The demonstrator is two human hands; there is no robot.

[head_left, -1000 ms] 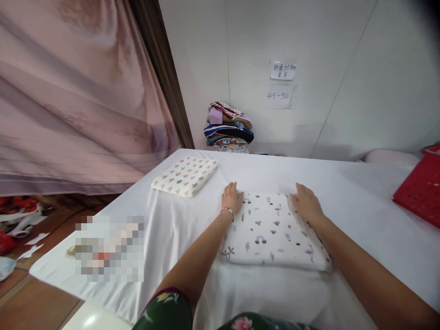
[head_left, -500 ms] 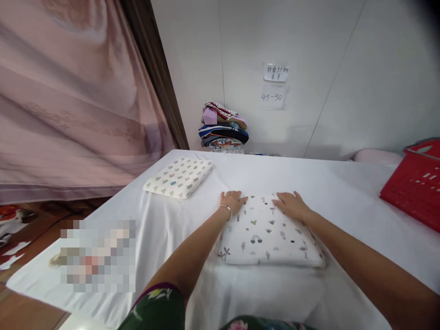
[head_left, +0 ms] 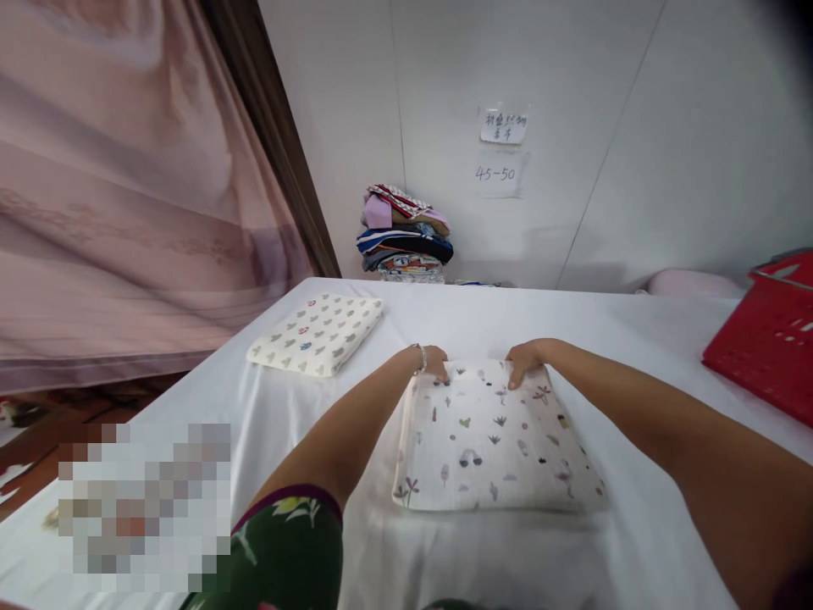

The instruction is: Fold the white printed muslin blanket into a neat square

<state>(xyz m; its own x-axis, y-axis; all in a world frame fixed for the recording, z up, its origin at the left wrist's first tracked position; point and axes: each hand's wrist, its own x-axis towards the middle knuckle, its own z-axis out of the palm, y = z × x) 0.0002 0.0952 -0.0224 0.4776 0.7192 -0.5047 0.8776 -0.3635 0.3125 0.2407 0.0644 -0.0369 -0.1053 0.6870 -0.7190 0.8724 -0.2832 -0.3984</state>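
A white folded cloth (head_left: 489, 449) printed with small flamingos, cacti and rainbows lies flat on the white-covered table in front of me. At its far left corner, my left hand (head_left: 435, 363), with a bracelet at the wrist, is closed on the edge. My right hand (head_left: 528, 359) pinches the same far edge toward the right, thumb on top and the other fingers tucked behind and hidden. Farther left rests a second folded cloth (head_left: 318, 335), cream with grey, red and blue motifs, untouched by either hand.
The table's white cover (head_left: 628, 347) has soft wrinkles. A red plastic basket (head_left: 762, 339) stands at the right edge. Beyond the far edge is a stack of folded fabrics (head_left: 406, 233) against the wall. A pink curtain (head_left: 140, 186) hangs at left. Something pixelated lies at lower left.
My hands have gone from lying flat on the cloth's far part to curling round its far edge. The view has shifted slightly.
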